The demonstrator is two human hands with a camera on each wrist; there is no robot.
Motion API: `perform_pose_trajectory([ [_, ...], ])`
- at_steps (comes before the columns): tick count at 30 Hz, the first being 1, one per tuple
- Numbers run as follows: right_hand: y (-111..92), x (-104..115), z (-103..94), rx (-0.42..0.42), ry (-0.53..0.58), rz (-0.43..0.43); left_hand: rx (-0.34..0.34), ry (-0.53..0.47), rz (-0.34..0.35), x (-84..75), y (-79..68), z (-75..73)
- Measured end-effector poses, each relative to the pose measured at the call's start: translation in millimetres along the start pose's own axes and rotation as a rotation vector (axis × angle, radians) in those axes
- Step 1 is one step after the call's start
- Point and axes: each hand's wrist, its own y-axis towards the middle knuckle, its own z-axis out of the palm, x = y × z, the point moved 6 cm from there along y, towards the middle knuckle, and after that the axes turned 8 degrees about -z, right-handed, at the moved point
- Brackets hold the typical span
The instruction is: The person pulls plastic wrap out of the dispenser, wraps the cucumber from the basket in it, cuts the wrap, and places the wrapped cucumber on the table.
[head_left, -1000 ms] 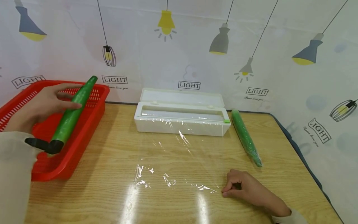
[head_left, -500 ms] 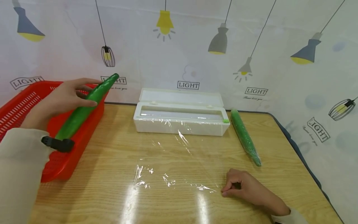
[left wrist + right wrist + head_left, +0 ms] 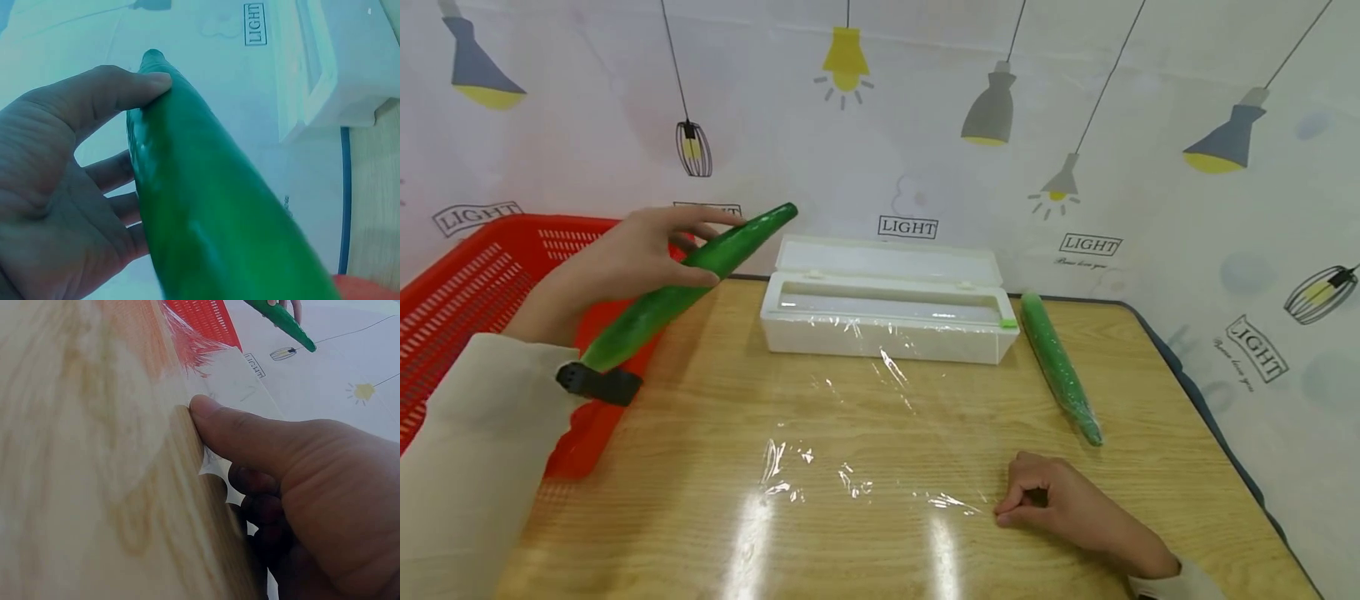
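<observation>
My left hand [image 3: 632, 254] grips a green cucumber [image 3: 658, 312] between thumb and fingers, in the air over the right edge of the red basket. In the left wrist view the cucumber [image 3: 200, 187] runs slantwise past the thumb. At the lower right, my right hand [image 3: 1060, 504] pinches the near right corner of a clear sheet of plastic wrap [image 3: 850, 483]. That sheet stretches over the table from a white wrap dispenser box [image 3: 887, 337], whose lid stands up. The right wrist view shows the right hand [image 3: 281, 462] with thumb against curled fingers, low at the table.
The red basket [image 3: 572, 450] stands at the left of the wooden table [image 3: 715, 533]. A second cucumber [image 3: 1060, 367], covered in plastic wrap, lies right of the dispenser. Behind the table hangs a lamp-print wall covering [image 3: 910, 108].
My left hand has carried the cucumber rightward from over the basket, and it now lies flatter, its tip pointing more to the right. The right hand and the wrap have stayed still.
</observation>
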Motion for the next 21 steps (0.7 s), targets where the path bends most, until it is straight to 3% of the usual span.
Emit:
perform_pose_trajectory([
  [8, -0.1, -2.9, -0.4, 0.008, -0.038, 0.093, 0.037, -0.053, 0.127, -23.4, 4.6, 21.1],
  [16, -0.2, 0.4, -1.6, -0.001, -0.004, 0.018, 0.067, -0.009, 0.186, -49.6, 8.0, 45.1],
  [21, -1.1, -0.1, -0.7, -0.003, 0.002, -0.012, 0.122, 0.01, 0.245, -71.2, 12.1, 65.1],
])
